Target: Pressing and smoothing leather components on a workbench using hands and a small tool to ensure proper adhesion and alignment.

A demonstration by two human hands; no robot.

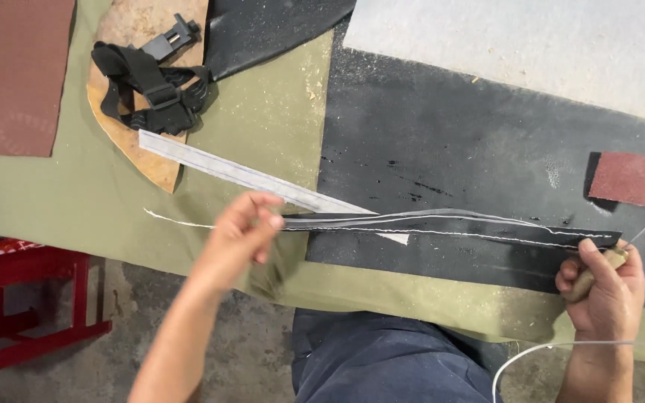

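A long black leather strip [449,226] with white stitching along its edge lies across the work surface. My left hand [244,227] pinches its left end, where a white thread [177,219] trails off to the left. My right hand [602,287] is closed around the wooden handle of an awl [628,250] at the strip's right end, and the thin metal point sticks up and to the right. A white thread [554,347] loops under my right wrist.
Olive green cloth [263,112] covers the bench, with a black leather sheet [442,142] on it. A grey ruler-like strip [248,177], a tan sole-shaped piece with black straps [151,82], reddish sheets [9,75] [636,181] and a red stool [31,298] lie around.
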